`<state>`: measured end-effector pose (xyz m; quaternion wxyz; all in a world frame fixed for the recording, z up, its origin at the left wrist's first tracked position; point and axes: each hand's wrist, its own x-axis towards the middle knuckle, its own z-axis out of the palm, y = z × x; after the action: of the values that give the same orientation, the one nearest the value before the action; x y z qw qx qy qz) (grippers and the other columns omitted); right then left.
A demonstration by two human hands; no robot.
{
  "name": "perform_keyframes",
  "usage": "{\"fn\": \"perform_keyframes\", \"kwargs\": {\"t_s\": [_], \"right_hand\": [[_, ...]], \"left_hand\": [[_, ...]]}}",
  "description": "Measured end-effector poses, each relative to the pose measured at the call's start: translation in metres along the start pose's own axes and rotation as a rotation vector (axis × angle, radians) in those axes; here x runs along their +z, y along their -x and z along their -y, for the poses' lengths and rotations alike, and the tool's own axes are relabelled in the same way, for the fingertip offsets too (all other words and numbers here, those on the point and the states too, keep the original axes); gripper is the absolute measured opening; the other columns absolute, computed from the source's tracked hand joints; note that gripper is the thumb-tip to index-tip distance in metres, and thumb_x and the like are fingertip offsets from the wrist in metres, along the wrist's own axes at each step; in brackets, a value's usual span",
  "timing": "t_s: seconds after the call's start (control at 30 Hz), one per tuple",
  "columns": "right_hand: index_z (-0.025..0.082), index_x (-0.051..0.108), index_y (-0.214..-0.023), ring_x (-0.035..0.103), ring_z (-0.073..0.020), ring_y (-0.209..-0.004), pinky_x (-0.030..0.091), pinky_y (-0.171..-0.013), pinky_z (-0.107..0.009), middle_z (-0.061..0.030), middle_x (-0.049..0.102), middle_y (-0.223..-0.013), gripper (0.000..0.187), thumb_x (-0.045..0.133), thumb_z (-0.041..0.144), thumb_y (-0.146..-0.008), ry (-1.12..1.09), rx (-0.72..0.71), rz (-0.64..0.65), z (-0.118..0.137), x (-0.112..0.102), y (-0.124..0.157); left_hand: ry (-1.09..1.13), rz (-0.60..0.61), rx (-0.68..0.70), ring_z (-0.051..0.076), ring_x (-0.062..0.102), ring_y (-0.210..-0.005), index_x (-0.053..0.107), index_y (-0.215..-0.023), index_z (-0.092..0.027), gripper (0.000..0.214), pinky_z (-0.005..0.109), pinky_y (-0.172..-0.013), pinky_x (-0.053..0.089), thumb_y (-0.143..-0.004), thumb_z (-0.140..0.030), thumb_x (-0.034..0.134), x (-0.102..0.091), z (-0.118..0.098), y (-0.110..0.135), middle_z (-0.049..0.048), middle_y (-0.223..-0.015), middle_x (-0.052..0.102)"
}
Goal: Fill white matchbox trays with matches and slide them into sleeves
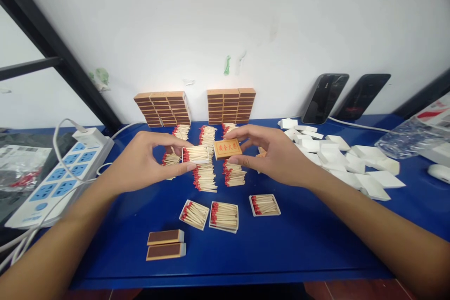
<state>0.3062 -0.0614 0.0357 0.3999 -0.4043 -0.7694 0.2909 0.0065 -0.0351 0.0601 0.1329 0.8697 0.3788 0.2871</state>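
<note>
My left hand (147, 161) pinches a white inner tray filled with matches (196, 154), held above the blue table (298, 239). My right hand (272, 152) pinches a tan matchbox sleeve with red print (227, 148) just to the right of that tray, the two nearly touching end to end. Below both hands lie several loose bundles of red-tipped matches (205, 178). Nearer me sit three filled trays (224, 216) and two closed matchboxes (165, 245).
Two stacks of finished matchboxes (197, 107) lean against the wall. A pile of empty white trays (346, 159) spreads on the right. A power strip (59, 178) with cables lies left. Two dark phones (325, 97) lean on the wall; plastic bags (411, 137) lie far right.
</note>
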Motion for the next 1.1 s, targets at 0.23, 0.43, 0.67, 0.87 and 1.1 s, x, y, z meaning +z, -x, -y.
{"fn": "perform_keyframes", "kwargs": {"t_s": [0.23,0.43,0.67,0.87,1.1], "right_hand": [[0.030,0.077,-0.122,0.067,-0.0300,-0.121,0.060,-0.103,-0.048,-0.0050,0.074,-0.131,0.037,0.083,0.044,-0.087,0.194,-0.024,-0.111,0.004,-0.059,-0.006],[0.035,0.082,-0.113,0.073,-0.0299,-0.094,0.060,-0.077,-0.044,-0.0062,0.080,-0.116,0.036,0.086,0.052,-0.082,0.395,0.154,0.287,-0.012,-0.111,-0.001],[0.034,0.084,-0.107,0.074,-0.0299,-0.088,0.058,-0.070,-0.040,-0.0053,0.081,-0.106,0.031,0.088,0.043,-0.078,0.396,0.192,0.445,-0.019,-0.095,-0.004],[0.032,0.083,-0.102,0.074,-0.0302,-0.085,0.057,-0.068,-0.041,-0.0059,0.080,-0.101,0.030,0.090,0.042,-0.074,0.415,0.225,0.451,-0.020,-0.085,-0.003],[0.031,0.080,-0.109,0.070,-0.0365,-0.102,0.056,-0.081,-0.045,-0.0090,0.076,-0.119,0.039,0.086,0.047,-0.075,0.544,0.237,0.485,-0.022,-0.076,-0.004]], "left_hand": [[-0.124,0.265,0.033,0.020,0.073,-0.080,0.084,-0.103,-0.031,0.028,0.028,-0.070,0.057,-0.082,-0.049,0.082,-0.019,0.012,0.001,0.0025,-0.098,0.080],[-0.208,0.327,0.054,0.023,0.074,-0.087,0.085,-0.099,-0.031,0.027,0.029,-0.074,0.059,-0.076,-0.046,0.087,-0.022,0.021,0.007,0.0044,-0.103,0.079],[-0.203,0.524,-0.057,0.017,0.069,-0.066,0.081,-0.089,-0.028,0.016,0.024,-0.057,0.052,-0.076,-0.038,0.083,-0.023,0.016,0.010,-0.0015,-0.079,0.074],[-0.104,0.572,-0.149,0.015,0.065,-0.058,0.081,-0.083,-0.029,0.015,0.024,-0.049,0.045,-0.069,-0.033,0.083,-0.022,0.011,0.011,-0.0036,-0.070,0.070],[-0.171,0.746,-0.298,0.016,0.062,-0.065,0.079,-0.084,-0.028,0.021,0.027,-0.054,0.041,-0.068,-0.041,0.081,-0.023,0.009,0.008,-0.0019,-0.075,0.068]]}}
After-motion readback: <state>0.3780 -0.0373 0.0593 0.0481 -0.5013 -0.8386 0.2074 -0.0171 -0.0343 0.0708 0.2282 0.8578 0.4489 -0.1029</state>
